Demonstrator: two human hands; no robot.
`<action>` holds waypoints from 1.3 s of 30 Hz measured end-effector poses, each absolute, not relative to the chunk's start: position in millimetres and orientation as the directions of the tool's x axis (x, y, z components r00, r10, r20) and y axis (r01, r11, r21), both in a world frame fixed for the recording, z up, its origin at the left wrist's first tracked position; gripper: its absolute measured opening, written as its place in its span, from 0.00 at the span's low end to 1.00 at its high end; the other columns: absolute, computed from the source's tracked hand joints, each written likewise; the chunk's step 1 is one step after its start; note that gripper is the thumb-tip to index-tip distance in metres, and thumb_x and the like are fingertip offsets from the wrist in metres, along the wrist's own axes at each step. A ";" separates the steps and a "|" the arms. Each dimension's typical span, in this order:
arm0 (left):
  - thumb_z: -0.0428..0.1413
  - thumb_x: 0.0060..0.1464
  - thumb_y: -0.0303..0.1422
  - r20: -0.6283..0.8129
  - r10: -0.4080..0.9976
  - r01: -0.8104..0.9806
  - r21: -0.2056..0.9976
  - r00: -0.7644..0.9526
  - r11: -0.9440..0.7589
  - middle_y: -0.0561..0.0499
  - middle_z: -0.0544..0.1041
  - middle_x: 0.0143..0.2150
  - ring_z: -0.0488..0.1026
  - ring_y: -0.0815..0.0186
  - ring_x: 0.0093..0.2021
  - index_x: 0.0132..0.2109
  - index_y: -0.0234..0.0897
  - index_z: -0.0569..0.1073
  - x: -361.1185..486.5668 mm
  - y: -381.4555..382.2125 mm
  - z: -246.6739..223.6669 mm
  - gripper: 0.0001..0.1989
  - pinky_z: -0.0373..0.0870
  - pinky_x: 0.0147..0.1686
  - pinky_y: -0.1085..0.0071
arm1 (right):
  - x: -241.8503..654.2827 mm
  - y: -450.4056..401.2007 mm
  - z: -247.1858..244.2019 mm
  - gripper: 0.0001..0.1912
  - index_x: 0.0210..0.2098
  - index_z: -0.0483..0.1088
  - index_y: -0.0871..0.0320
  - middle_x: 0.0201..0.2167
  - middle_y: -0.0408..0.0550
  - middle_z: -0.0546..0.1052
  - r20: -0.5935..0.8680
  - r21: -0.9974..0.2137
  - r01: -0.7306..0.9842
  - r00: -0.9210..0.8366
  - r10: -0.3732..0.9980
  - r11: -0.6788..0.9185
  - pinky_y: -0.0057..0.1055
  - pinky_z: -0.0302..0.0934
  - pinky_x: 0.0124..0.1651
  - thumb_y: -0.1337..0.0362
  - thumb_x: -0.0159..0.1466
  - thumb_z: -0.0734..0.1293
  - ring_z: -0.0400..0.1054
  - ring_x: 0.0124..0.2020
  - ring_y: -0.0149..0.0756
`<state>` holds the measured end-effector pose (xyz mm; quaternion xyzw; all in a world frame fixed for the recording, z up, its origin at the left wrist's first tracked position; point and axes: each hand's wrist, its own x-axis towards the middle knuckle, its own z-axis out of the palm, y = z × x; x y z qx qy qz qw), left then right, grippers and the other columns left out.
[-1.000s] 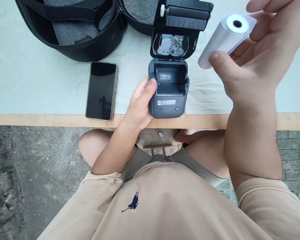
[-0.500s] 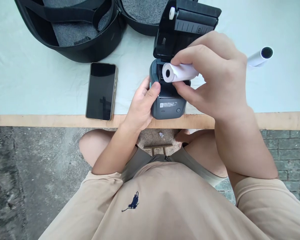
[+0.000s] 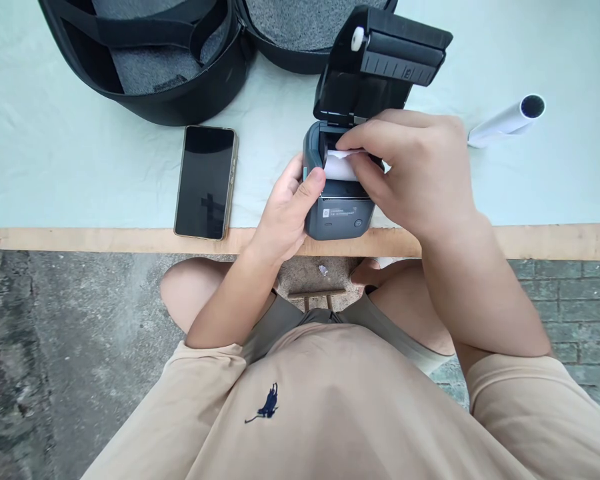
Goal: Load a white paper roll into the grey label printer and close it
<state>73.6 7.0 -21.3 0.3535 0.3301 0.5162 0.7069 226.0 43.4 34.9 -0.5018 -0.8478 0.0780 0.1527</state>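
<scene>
Printer [image 3: 337,230] at table edge [image 3: 130,239], lid [image 3: 340,93] up; likely light, rigid, best held by sides. Left hand [image 3: 285,217] grips its side; right hand [image 3: 420,170] pinches paper roll [image 3: 339,170] inside, probably easily creased.

Two hands [image 3: 286,217] [image 3: 420,170], one printer [image 3: 339,225], one paper roll [image 3: 341,169], one phone [image 3: 205,181], one case [image 3: 185,97], one tube [image 3: 503,122]

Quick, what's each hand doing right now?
Left hand: closed around the side of the printer.
Right hand: fingers pinching the white paper roll.
</scene>
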 end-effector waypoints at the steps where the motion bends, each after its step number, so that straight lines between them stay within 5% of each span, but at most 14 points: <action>1: 0.50 0.59 0.44 -0.100 0.966 -0.495 0.843 0.240 0.211 0.54 0.76 0.49 0.58 0.61 0.67 0.43 0.43 0.71 73.8 7.1 -21.4 0.13 0.66 0.61 0.65 | 225.8 42.7 33.7 0.13 0.38 0.73 0.53 0.35 0.44 0.76 0.218 -0.283 0.822 -0.447 0.868 0.494 0.32 0.57 0.36 0.62 0.64 0.57 0.69 0.36 0.33; 9: 0.43 0.60 0.49 -0.116 0.981 -0.600 0.777 0.159 0.189 0.49 0.77 0.44 0.65 0.59 0.62 0.42 0.41 0.71 74.7 10.9 -27.7 0.20 0.67 0.59 0.64 | 223.6 34.6 27.2 0.09 0.34 0.74 0.44 0.37 0.34 0.77 0.423 -0.287 0.708 -0.511 0.748 0.646 0.37 0.59 0.46 0.60 0.63 0.61 0.67 0.42 0.34; 14: 0.55 0.55 0.39 -0.110 0.981 -0.608 0.771 0.162 0.187 0.52 0.77 0.41 0.69 0.61 0.59 0.44 0.44 0.69 71.9 9.9 -26.8 0.09 0.69 0.57 0.66 | 224.6 32.8 22.6 0.06 0.36 0.73 0.45 0.40 0.35 0.76 0.476 -0.291 0.588 -0.595 0.647 0.755 0.39 0.61 0.47 0.58 0.60 0.64 0.67 0.45 0.36; 20: 0.56 0.55 0.33 -0.089 0.982 -0.614 0.770 0.166 0.173 0.53 0.77 0.38 0.77 0.61 0.48 0.46 0.42 0.69 68.3 9.2 -28.8 0.11 0.74 0.50 0.65 | 228.0 36.6 20.7 0.06 0.33 0.72 0.54 0.35 0.43 0.76 0.588 -0.571 0.455 -0.353 0.728 0.683 0.34 0.64 0.46 0.65 0.61 0.62 0.69 0.40 0.30; 26: 0.62 0.48 0.36 -0.067 0.990 -0.586 0.800 0.127 0.130 0.52 0.77 0.40 0.75 0.57 0.51 0.46 0.42 0.70 70.1 9.5 -32.1 0.17 0.74 0.49 0.64 | 231.7 35.9 21.9 0.05 0.36 0.69 0.54 0.38 0.45 0.73 0.452 -0.687 0.494 -0.285 0.845 0.534 0.28 0.64 0.38 0.64 0.60 0.62 0.67 0.41 0.29; 31: 0.62 0.48 0.36 -0.041 0.994 -0.566 0.820 0.101 0.091 0.52 0.77 0.42 0.76 0.60 0.47 0.47 0.40 0.69 70.5 10.0 -36.4 0.19 0.75 0.43 0.65 | 227.4 32.5 23.5 0.34 0.58 0.51 0.47 0.60 0.45 0.57 0.090 -0.865 0.443 -0.327 0.941 0.237 0.23 0.68 0.43 0.63 0.56 0.68 0.59 0.57 0.34; 33: 0.63 0.46 0.36 -0.026 0.993 -0.585 0.806 0.117 0.090 0.53 0.77 0.42 0.77 0.61 0.44 0.47 0.42 0.68 70.0 10.4 -36.5 0.21 0.75 0.41 0.65 | 226.4 33.1 24.1 0.36 0.59 0.47 0.46 0.62 0.44 0.55 -0.005 -0.927 0.348 -0.394 0.919 0.144 0.22 0.70 0.42 0.62 0.57 0.67 0.59 0.59 0.34; 39: 0.59 0.51 0.37 -0.039 0.993 -0.648 0.755 0.108 0.100 0.55 0.76 0.40 0.76 0.62 0.42 0.44 0.47 0.68 71.7 9.7 -30.3 0.12 0.74 0.40 0.64 | 227.3 33.9 23.1 0.37 0.60 0.46 0.45 0.64 0.42 0.52 -0.015 -0.971 0.219 -0.465 0.885 0.099 0.24 0.72 0.42 0.63 0.56 0.68 0.60 0.59 0.36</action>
